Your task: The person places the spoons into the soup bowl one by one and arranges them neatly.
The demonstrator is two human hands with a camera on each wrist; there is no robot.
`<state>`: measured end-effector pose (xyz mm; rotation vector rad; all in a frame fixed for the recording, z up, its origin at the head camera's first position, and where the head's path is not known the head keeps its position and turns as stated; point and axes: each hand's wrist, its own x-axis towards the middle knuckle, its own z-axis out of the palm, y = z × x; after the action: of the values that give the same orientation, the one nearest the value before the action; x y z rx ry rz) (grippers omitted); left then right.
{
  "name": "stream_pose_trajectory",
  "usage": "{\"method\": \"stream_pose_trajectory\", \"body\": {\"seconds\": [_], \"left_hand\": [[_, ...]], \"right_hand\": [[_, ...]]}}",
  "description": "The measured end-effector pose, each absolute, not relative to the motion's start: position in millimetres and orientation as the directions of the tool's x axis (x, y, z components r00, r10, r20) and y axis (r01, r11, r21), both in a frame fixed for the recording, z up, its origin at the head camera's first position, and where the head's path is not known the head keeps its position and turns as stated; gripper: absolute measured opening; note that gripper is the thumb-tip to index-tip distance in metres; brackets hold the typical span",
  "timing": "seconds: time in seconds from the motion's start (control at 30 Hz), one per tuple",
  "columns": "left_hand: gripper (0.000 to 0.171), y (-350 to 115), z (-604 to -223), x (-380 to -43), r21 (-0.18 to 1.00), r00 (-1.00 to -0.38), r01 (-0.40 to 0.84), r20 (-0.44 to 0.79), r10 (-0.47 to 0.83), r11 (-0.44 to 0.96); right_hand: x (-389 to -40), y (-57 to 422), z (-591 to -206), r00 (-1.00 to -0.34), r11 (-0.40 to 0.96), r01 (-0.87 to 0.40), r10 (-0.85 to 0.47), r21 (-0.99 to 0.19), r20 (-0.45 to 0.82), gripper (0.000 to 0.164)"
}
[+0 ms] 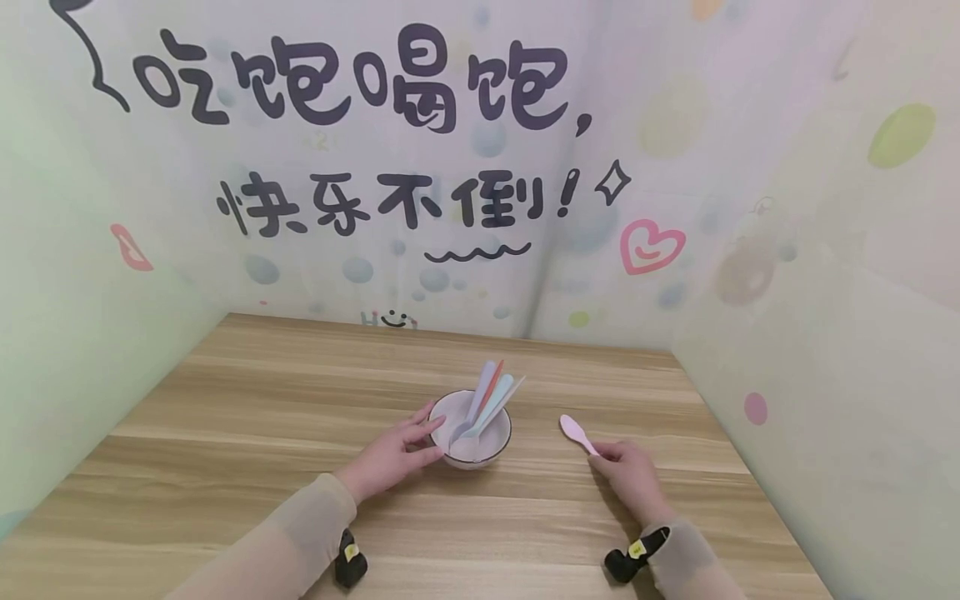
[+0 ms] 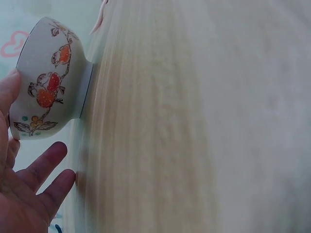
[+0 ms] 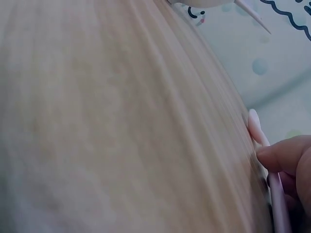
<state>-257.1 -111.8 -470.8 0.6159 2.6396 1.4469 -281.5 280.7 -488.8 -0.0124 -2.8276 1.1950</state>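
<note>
A white bowl (image 1: 491,454) with a dark rim and fruit painted on its outside (image 2: 47,90) stands on the table. Several spoons lean in it, among them a lavender one (image 1: 480,396), a red one (image 1: 493,382) and a pale blue one (image 1: 493,406). My left hand (image 1: 390,457) is at the bowl's left side, with thumb and a finger touching near the rim; other fingers spread straight in the left wrist view. Right of the bowl, my right hand (image 1: 632,477) pinches a pink spoon (image 1: 573,430) by its handle, bowl end pointing away from me. Its palm side is hidden.
The wood-grain table (image 1: 300,392) meets a printed wall sheet (image 1: 337,283) at the back. Pale side walls (image 1: 847,400) stand left and right. A black wrist camera (image 1: 349,562) sits on the left wrist, another (image 1: 626,562) on the right.
</note>
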Motion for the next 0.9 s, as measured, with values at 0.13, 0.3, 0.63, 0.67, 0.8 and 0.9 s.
{"method": "stream_pose_trajectory", "body": {"seconds": [0.13, 0.3, 0.63, 0.67, 0.8, 0.9], "left_hand": [[0.057, -111.8, -470.1, -256.6, 0.821, -0.919, 0.308, 0.125, 0.375, 0.481], [0.058, -111.5, -469.2, -256.3, 0.819, -0.919, 0.305, 0.12, 0.375, 0.486], [0.057, -111.5, -469.4, -256.7, 0.81, -0.919, 0.315, 0.13, 0.373, 0.494], [0.057, -111.6, -469.4, -256.7, 0.808, -0.918, 0.318, 0.132, 0.374, 0.495], [0.057, -111.6, -469.8, -257.0, 0.808, -0.915, 0.326, 0.139, 0.379, 0.491], [0.057, -111.6, -469.6, -257.2, 0.81, -0.915, 0.324, 0.138, 0.379, 0.489]], "right_hand": [[-282.1, 278.5, -490.2, -0.998, 0.7, -0.044, -0.002, -0.713, 0.059, 0.021], [-282.4, 277.2, -491.5, -0.993, 0.714, -0.117, -0.073, -0.69, 0.093, 0.017], [-282.9, 276.7, -492.4, -0.984, 0.728, -0.178, -0.146, -0.662, 0.104, 0.017], [-283.5, 277.0, -493.0, -0.983, 0.731, -0.181, -0.148, -0.658, 0.105, 0.017], [-284.6, 277.4, -494.2, -0.984, 0.739, -0.177, -0.148, -0.65, 0.099, 0.019], [-284.2, 277.0, -493.8, -0.987, 0.732, -0.157, -0.13, -0.663, 0.091, 0.021]]}}
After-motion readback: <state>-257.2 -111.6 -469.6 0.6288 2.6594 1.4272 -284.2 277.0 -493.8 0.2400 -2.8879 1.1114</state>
